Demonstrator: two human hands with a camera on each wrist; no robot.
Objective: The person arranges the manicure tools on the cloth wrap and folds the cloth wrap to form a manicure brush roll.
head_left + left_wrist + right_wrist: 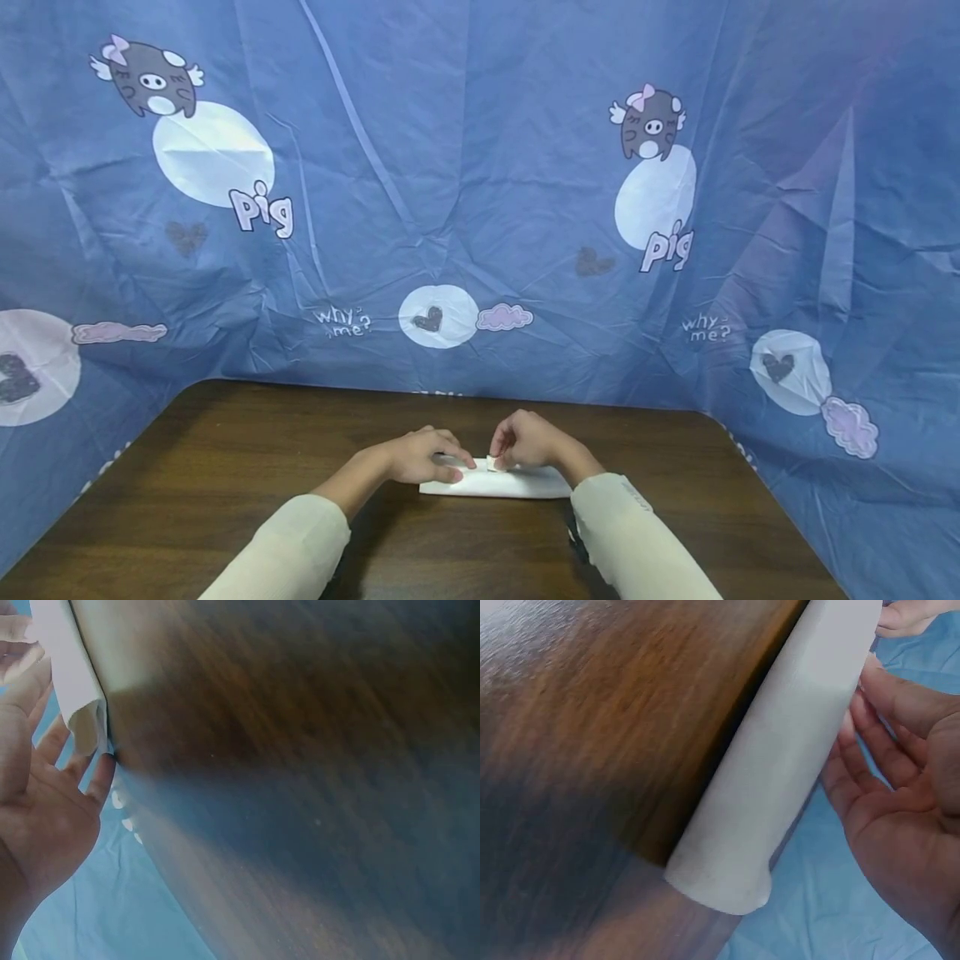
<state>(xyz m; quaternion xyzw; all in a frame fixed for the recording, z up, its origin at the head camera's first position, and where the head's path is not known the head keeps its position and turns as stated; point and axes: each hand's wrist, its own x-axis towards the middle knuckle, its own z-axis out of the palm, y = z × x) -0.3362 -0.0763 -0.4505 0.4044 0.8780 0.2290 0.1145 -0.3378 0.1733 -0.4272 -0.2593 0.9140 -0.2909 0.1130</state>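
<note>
A flat white roll, like folded cloth or soft sheet, lies crosswise on the table in front of me. My left hand rests on its left part, thumb and fingers spread along the top. In the left wrist view the roll's open end shows its folded layers beside the left hand. With bent fingers my right hand pinches a small cream-coloured piece at the roll's far edge. The right wrist view shows the smooth roll beside the right hand, whose fingertips reach its far side.
The brown wooden table has rounded far corners. A blue curtain printed with pigs and hearts hangs behind it and round both sides. A dark object shows partly beside the right sleeve.
</note>
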